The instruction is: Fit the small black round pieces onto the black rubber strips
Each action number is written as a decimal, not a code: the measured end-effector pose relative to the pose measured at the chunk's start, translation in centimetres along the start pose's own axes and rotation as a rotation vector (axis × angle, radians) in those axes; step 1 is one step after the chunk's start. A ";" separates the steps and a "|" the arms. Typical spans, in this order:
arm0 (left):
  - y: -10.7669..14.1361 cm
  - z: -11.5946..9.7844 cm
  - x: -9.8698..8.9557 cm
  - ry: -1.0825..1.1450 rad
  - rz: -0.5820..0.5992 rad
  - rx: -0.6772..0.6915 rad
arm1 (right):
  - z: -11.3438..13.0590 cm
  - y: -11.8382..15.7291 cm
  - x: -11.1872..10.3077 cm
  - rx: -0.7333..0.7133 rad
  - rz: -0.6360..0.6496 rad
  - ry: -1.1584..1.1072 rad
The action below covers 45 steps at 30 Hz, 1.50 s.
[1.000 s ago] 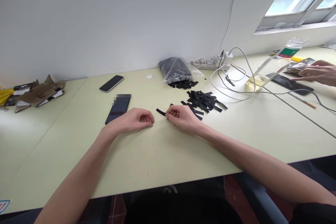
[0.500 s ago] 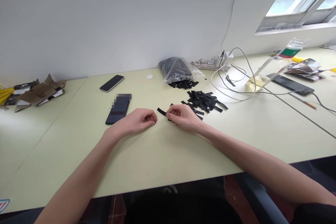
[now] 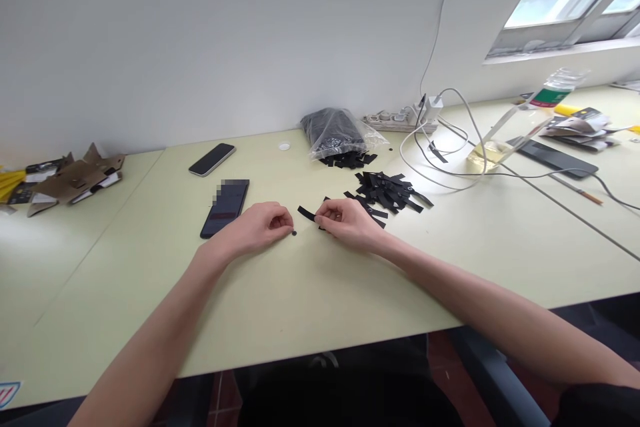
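My right hand (image 3: pixel 350 221) pinches a short black fabric strip (image 3: pixel 306 213) between thumb and fingers. The strip's free end points left, toward the other hand. My left hand (image 3: pixel 267 223) rests on the table with its fingers curled closed. A small dark round piece (image 3: pixel 294 233) lies right at its fingertips; whether they touch it I cannot tell. Behind and right of my right hand is a loose pile of black strips (image 3: pixel 387 192), some with a small ring-like part. A clear plastic bag (image 3: pixel 336 132) full of black material lies beyond, with more strips at its mouth.
Two phones, a black one (image 3: pixel 227 203) and another (image 3: pixel 213 159), lie left. A power strip (image 3: pixel 393 122) with looping white cables (image 3: pixel 470 97) is at the wall. A tilted clear bottle (image 3: pixel 520 123) with yellowish liquid stands right. Torn cardboard (image 3: pixel 80 177) lies far left.
My left hand has drawn slightly left, so the small dark round piece shows more fully at its fingertips. My right hand keeps the strip in almost the same place.
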State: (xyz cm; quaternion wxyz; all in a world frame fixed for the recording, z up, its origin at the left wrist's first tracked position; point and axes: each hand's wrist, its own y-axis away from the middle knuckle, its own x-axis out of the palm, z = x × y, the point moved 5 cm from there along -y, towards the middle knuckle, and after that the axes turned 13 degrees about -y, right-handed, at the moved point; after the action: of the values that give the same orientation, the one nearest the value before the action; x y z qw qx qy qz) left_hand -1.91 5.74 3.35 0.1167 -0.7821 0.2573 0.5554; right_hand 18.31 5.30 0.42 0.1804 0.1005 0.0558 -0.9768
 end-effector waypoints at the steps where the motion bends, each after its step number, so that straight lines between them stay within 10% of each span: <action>1: 0.1 -0.1 0.0 -0.007 0.006 -0.005 | 0.0 0.0 0.0 0.000 -0.001 0.002; 10: 1.0 -1.4 0.3 0.020 0.133 0.043 | 0.3 0.1 0.1 -0.028 0.007 0.074; 18: -0.3 -3.2 0.9 0.220 -0.193 0.140 | 1.0 0.6 0.6 -0.029 0.115 0.082; 45: -0.6 -2.4 1.5 0.344 -0.181 0.097 | 0.8 0.3 0.4 0.013 0.114 -0.046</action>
State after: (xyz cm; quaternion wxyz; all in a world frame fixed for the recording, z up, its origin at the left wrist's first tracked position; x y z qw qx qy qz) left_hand 0.75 4.73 2.73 0.1579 -0.8790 0.2282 0.3878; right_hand 17.89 4.71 1.07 0.2366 0.0821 0.0393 -0.9673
